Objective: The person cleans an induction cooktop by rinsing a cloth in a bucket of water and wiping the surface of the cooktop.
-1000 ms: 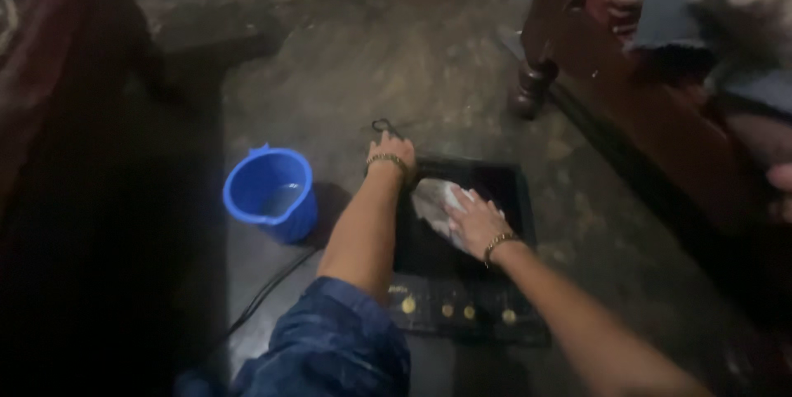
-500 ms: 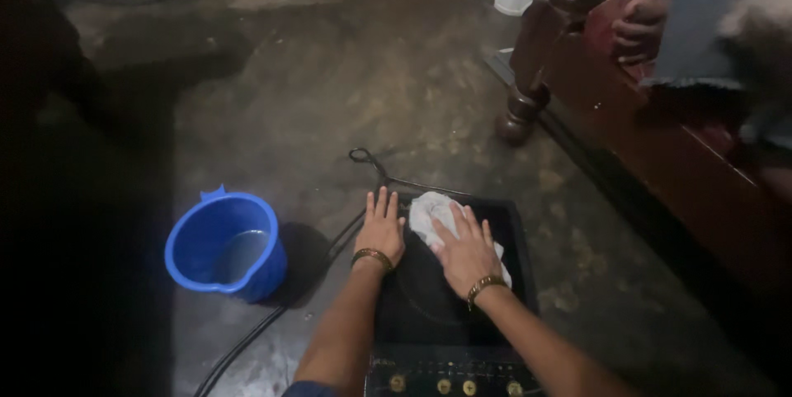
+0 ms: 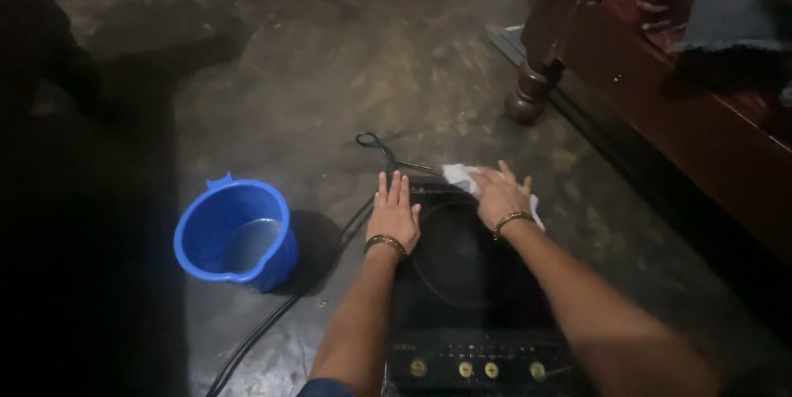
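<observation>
I see my left hand (image 3: 394, 214) lying flat, fingers together, grip holding nothing, on the near-left corner of the black induction cooktop (image 3: 474, 298). My right hand (image 3: 502, 195) presses down on a white cloth (image 3: 459, 174), which lies under its palm at the cooktop's far edge; the grip is spread over it. Left of the left hand, well apart on the floor (image 3: 330, 75), stands a blue bucket (image 3: 237, 233).

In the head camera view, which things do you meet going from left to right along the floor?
Blue bucket → black cable → left hand → right hand on a white cloth → wooden furniture leg.
</observation>
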